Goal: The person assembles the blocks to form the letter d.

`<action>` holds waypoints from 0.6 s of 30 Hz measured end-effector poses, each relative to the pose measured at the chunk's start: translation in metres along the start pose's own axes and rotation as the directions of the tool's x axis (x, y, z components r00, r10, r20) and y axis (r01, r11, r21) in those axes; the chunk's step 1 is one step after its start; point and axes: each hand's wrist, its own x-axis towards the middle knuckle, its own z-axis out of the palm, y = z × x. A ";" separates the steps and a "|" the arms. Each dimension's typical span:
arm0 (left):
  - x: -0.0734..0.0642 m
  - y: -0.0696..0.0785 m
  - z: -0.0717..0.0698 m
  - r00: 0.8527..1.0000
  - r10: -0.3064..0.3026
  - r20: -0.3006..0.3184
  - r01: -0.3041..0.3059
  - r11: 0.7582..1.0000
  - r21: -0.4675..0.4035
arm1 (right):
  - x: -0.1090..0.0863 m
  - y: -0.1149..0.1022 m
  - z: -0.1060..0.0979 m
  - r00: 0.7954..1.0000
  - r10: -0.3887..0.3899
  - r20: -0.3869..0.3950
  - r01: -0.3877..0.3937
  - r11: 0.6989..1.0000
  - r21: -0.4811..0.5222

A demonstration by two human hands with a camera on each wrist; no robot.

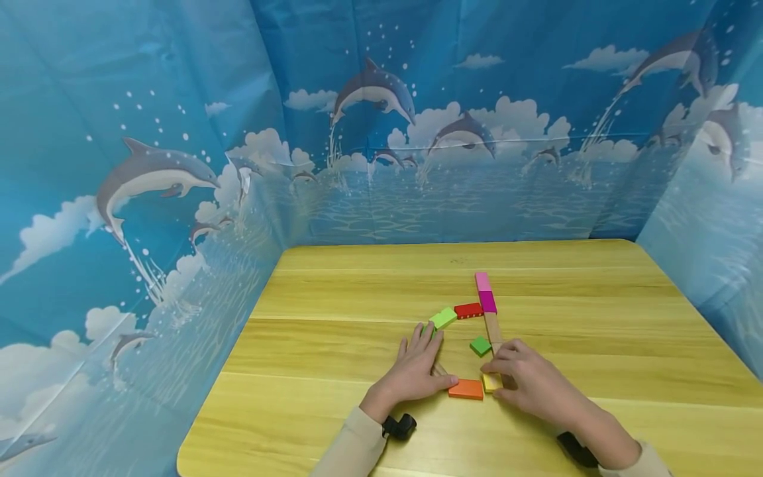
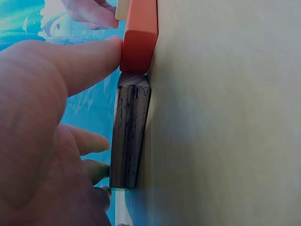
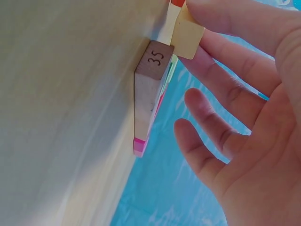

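In the head view my right hand (image 1: 539, 384) pinches a yellow block (image 1: 491, 382) between thumb and fingers, at the right end of an orange block (image 1: 466, 389). The right wrist view shows it beside the end of a wooden block marked 35 (image 3: 155, 60). My left hand (image 1: 411, 372) lies with fingers extended, its thumb tip against the orange block. Its other fingertips reach a green block, mostly covered. A dark-grained wooden block (image 2: 128, 136) runs under this hand, end to end with the orange one. A small green square block (image 1: 480, 346) lies inside the ring of blocks.
Farther back, a light green block (image 1: 444, 317) and a red block (image 1: 469, 311) with pale dots continue the ring. Magenta (image 1: 487, 301) and pink (image 1: 482, 281) blocks extend the wooden line away from me. A dolphin-print curtain (image 1: 369, 199) surrounds the wood-grain table (image 1: 286, 344).
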 end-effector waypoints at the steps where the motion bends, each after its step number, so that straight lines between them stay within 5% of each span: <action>1: 0.000 0.000 0.000 1.000 0.000 0.001 0.000 1.000 0.001 | -0.001 -0.001 0.000 1.000 -0.001 -0.001 0.001 1.000 0.000; 18: -0.001 0.001 -0.001 1.000 0.000 0.004 0.000 1.000 0.015 | -0.005 -0.004 0.008 0.999 -0.054 -0.008 0.054 0.998 -0.023</action>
